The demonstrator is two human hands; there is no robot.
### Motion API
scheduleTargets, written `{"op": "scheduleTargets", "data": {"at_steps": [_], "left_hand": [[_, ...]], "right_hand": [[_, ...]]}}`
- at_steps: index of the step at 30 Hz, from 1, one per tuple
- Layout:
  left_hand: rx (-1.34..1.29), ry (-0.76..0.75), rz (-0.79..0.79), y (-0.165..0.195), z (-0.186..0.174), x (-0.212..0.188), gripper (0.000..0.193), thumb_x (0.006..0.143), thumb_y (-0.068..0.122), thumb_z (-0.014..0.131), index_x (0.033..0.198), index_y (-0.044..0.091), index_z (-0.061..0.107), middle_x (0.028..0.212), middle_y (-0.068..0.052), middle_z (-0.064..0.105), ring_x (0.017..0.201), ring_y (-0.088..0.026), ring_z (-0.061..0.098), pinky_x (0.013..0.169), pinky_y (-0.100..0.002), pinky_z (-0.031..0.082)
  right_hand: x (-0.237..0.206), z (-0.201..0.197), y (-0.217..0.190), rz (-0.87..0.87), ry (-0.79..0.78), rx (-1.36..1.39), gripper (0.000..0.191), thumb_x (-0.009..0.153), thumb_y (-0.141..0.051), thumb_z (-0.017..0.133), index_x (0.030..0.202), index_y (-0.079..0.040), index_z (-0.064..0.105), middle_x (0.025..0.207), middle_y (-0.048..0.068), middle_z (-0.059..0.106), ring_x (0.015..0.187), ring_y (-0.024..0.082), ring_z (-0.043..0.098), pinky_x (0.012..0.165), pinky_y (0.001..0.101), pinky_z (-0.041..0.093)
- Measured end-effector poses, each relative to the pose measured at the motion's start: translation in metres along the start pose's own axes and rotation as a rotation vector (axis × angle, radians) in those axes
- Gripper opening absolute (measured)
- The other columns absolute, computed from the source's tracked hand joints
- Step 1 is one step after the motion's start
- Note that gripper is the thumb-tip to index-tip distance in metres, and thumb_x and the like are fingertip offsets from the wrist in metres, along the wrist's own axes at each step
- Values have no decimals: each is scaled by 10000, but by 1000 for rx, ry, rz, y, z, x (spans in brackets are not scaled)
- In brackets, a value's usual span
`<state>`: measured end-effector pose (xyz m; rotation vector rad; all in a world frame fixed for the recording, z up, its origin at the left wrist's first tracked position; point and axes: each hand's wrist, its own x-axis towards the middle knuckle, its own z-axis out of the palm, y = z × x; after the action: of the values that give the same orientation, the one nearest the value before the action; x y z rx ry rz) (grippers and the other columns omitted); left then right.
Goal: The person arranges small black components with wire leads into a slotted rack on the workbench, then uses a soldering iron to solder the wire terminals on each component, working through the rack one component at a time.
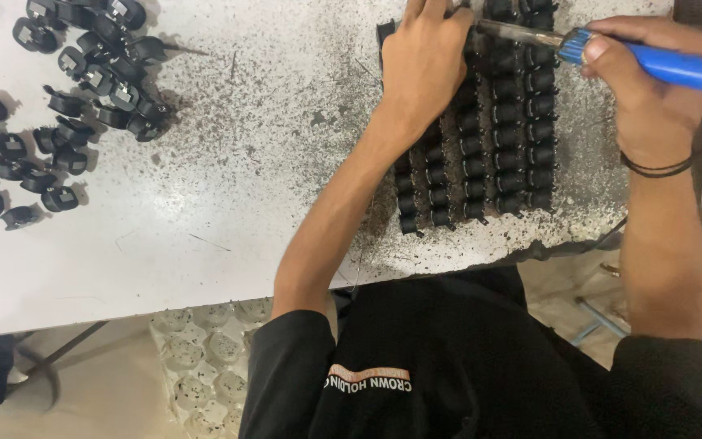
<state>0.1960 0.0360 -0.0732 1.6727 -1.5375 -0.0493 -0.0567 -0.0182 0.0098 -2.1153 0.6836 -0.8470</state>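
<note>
Head view: white, speckled table (229,203) carrying rows of small black parts (497,154). Left hand (424,61) presses flat on the rows; right hand (652,89) grips a blue-handled soldering iron (611,53). The tip lies near the left fingers: a slip risks a burn.

Loose black parts (67,97) – speckled white table (229,187), moulded tray (205,358)

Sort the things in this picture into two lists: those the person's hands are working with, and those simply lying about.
In use:
left hand, pressing on the rows of black parts
right hand, gripping the blue-handled soldering iron, tip at the top rows

Lying about:
loose black parts scattered at the table's left
speckled white table
white moulded tray beneath the table edge
</note>
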Motion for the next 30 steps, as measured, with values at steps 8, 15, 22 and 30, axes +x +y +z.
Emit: {"op": "scheduleTargets", "data": {"at_steps": [8, 15, 22, 30], "left_hand": [[30, -19, -4, -2, 20, -1, 281, 701, -49, 688, 965, 42, 722, 1087, -102, 643, 1070, -333, 650, 681, -445, 612], [57, -66, -125, 26, -23, 10, 251, 794, -28, 688, 1033, 42, 659, 1017, -111, 661, 927, -345, 674, 689, -457, 599], [68, 222, -47, 21, -93, -3, 217, 955, -25, 674, 1147, 66, 627, 953, -34, 658, 811, -307, 659, 669, -458, 581], [132, 14, -146, -11, -40, -20, 277, 797, -19, 685, 1042, 99, 737, 1060, -71, 593, 958, -293, 627, 666, -452, 592]], "right_hand": [[14, -2, -15, -55, -59, -175, 153, 1113, 79, 649, 1231, 165, 695, 1092, 237, 722, 935, 236, 710, 859, 277, 578], [21, -1, -28, -31, -16, -127, 165, 1091, 93, 655, 1224, 177, 703, 1056, 239, 722, 918, 241, 715, 839, 282, 581], [8, 25, -34, 147, 215, 226, 198, 1074, -42, 723, 1205, 105, 704, 1071, 182, 718, 880, 208, 725, 816, 274, 621], [18, 39, -37, 191, 127, 201, 193, 1071, -54, 727, 1202, 87, 716, 1040, 150, 715, 871, 178, 711, 822, 245, 587]]}}
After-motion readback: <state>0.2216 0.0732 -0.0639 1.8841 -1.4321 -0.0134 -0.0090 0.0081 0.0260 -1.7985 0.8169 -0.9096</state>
